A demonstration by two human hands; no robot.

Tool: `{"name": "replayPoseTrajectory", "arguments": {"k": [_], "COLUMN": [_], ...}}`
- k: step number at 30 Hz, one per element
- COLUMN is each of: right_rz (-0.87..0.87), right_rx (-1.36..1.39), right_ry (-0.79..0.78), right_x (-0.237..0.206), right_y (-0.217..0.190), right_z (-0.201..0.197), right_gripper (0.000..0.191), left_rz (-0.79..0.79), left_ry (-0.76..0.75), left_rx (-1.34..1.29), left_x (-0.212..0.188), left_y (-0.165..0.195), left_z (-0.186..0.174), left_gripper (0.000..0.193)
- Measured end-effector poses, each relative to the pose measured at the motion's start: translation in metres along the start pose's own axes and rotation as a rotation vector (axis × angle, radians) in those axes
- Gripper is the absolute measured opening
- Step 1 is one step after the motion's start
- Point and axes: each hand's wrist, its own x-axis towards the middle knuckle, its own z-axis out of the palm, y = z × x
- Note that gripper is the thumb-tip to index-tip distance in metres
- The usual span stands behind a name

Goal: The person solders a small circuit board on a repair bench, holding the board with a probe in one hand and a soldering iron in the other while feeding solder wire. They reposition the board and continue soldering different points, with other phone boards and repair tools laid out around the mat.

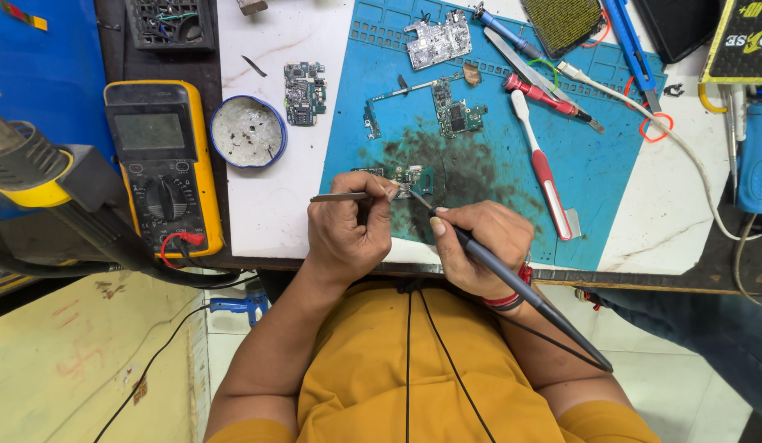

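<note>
My left hand (348,230) grips metal tweezers (336,197), their tips resting on a small green circuit board (410,176) on the blue work mat (594,172). In my right hand (479,242) is a dark soldering iron (512,283), held like a pen. Its tip touches the same board near the tweezers. Dark stains cover the mat around the board.
A yellow multimeter (164,160) and a round tin (247,131) lie at the left. Other circuit boards (305,90), a toothbrush (543,164), screwdrivers (545,97), a white cable (684,148) and a blue tool (757,156) crowd the bench. A hot-air nozzle (28,164) juts in at far left.
</note>
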Motion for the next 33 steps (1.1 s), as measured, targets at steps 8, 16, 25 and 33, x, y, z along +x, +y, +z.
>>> {"name": "replayPoseTrajectory", "arguments": {"k": [8,16,25,33], "right_rz": [-0.007,-0.031,-0.014,-0.013], "right_rx": [-0.001,-0.005,-0.007,0.004], "right_ry": [-0.003,-0.013,0.01,0.008], "right_x": [0.0018,0.0034,0.0016,0.0008], "right_y": [-0.0001,0.0005,-0.0001,0.001], "right_z": [-0.0004,-0.0013,0.0,0.001], "right_gripper": [0.011,0.011,0.011,0.012], "left_rz": [0.007,0.002,0.0,0.009], "left_ry": [-0.004,-0.006,-0.004,-0.001], "left_rx": [0.014,0.019,-0.009,0.0], "left_x": [0.0007,0.0003,0.0004,0.0011], "left_y": [0.0005,-0.0009,0.0,0.0003], "left_z": [0.0001,-0.0001,-0.0003,-0.0005], "left_gripper": [0.02,0.02,0.019,0.02]}}
